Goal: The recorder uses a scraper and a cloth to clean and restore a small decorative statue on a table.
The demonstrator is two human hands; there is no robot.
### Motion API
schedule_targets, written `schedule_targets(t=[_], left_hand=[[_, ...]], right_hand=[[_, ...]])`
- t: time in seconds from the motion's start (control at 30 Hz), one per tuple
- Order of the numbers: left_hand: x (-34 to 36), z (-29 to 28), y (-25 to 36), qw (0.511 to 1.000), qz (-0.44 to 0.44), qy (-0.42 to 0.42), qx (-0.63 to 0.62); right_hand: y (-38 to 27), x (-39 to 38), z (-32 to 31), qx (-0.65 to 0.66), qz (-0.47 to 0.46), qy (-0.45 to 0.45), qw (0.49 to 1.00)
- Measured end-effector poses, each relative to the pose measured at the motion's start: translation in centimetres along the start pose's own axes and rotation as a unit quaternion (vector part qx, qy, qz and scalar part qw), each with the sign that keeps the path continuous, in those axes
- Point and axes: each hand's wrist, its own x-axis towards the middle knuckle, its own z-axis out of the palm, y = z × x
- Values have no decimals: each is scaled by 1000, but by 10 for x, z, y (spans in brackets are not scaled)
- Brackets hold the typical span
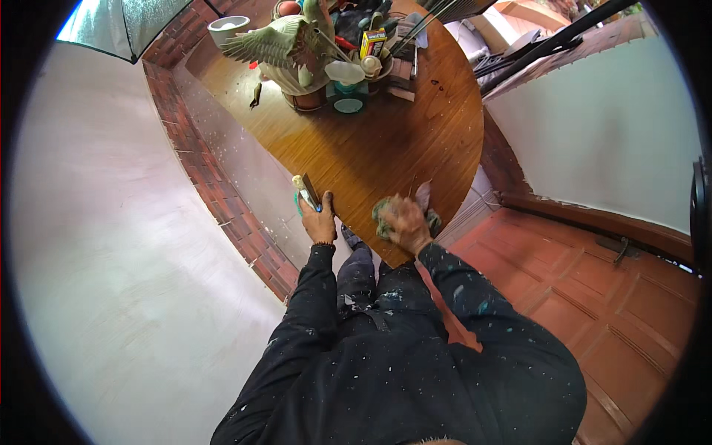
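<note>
Rag (383,219) bunched in right hand (406,225) on wooden table (356,159); left hand (319,224) grips scraper (311,194); bird figurine (280,43), yellow box (373,44), green container (347,104) clutter table's far end.

soft daylight falls over most of the scene, strongest at the upper left, where the pale panel (104,30) is close to blowing out. a whitish sheen lies across the far left of the wooden table (415,141), and a faint grey shade dims the right wall (604,141). the black clothing (386,371) shows little detail. the right hand (408,222) is smeared by blur, while the left hand (319,222) looks crisper. fisheye distortion bows the brick strip (204,163), and dark vignetting rings the round view.
</note>
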Motion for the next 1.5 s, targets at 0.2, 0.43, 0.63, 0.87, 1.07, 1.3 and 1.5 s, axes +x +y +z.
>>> schedule_targets(t=[0.2, 0.43, 0.63, 0.87, 1.07, 1.3, 1.5], left_hand=[[2, 3, -21, 998, 56, 10, 32], [1, -11, 14, 998, -30, -36, 41], [14, -35, 12, 993, -88, -22, 72], [-21, -94, 31, 922, -160, -194, -293], [-81, -88, 114, 856, -137, -308, -393], [-85, -71, 117, 905, -62, -302, -294], [-83, -85, 79, 984, -42, -139, -107]], right_hand=[[118, 35, -59, -94, 102, 80, 987], [-16, 20, 17, -32, 60, 23, 997], [-30, 96, 13, 22, 24, -20, 999], [-90, 81, -55, 38, 47, 50, 997], [-127, 12, -101, 79, 66, 23, 994], [-79, -11, -85, 102, 102, 62, 988], [-59, -37, -96, 39, 139, -103, 984]])
